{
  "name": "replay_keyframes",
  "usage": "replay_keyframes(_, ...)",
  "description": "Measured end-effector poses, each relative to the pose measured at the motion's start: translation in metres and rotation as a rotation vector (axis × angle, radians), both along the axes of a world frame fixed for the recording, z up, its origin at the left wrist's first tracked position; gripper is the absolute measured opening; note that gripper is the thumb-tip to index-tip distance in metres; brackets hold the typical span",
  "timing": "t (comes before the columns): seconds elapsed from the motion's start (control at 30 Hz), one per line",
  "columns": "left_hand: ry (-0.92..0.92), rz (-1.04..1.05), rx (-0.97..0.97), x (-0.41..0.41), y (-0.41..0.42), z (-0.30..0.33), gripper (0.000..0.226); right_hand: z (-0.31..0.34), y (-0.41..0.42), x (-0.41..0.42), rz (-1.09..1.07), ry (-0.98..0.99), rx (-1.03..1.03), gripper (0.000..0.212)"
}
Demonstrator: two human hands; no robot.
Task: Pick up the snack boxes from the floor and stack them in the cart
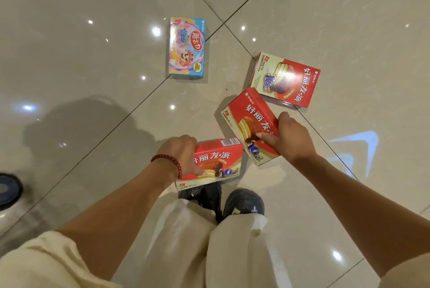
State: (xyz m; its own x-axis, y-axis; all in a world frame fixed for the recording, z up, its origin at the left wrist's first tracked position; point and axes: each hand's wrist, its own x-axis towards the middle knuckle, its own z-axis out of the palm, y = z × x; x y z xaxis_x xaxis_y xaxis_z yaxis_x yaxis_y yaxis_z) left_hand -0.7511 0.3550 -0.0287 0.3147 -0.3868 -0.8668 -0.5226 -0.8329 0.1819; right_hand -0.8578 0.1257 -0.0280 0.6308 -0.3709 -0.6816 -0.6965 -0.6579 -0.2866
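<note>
My left hand (180, 156), with a red bead bracelet on the wrist, grips a red snack box (218, 159) by its left end, thumb across the front. My right hand (288, 138) grips a second red snack box (246, 115) at its right edge, thumb on its face; the box is tilted. A third red box (287, 79) lies flat on the floor beyond it. A blue and pink snack box (187, 48) lies alone on the floor further away. The cart is not in view.
Glossy beige floor tiles (93, 55) with dark grout lines and light reflections fill the view. My two dark shoes (244, 201) stand just below the held boxes. A dark round object (9, 188) sits at the left edge.
</note>
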Motion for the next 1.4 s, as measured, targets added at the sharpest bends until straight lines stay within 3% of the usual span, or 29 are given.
replay_keyframes(0.1,0.006,0.332,0.006,0.005,0.017,0.050,0.064,0.045,0.011,-0.002,-0.050,-0.022,0.020,0.051)
replay_keyframes(0.27,-0.002,1.003,-0.091,0.019,0.035,0.133,0.050,0.133,0.017,0.021,-0.163,-0.101,0.032,0.060)
replay_keyframes(0.53,-0.033,1.631,-0.402,0.041,0.020,0.282,0.033,0.293,0.017,0.073,-0.230,-0.287,0.111,0.048)
replay_keyframes(0.73,-0.050,1.805,-0.644,0.054,0.016,0.422,0.026,0.421,0.020,0.101,-0.205,-0.419,0.158,0.045)
replay_keyframes(1.07,-0.263,1.947,-0.987,0.065,0.055,0.646,0.033,0.620,0.041,0.144,-0.047,-0.652,0.196,0.048)
replay_keyframes(1.2,-0.397,1.982,-1.067,0.058,0.090,0.702,0.027,0.663,0.070,0.168,0.054,-0.695,0.267,0.049)
replay_keyframes(1.4,-0.552,2.156,-1.108,0.034,0.160,0.734,0.041,0.699,0.142,0.194,0.175,-0.715,0.385,0.044)
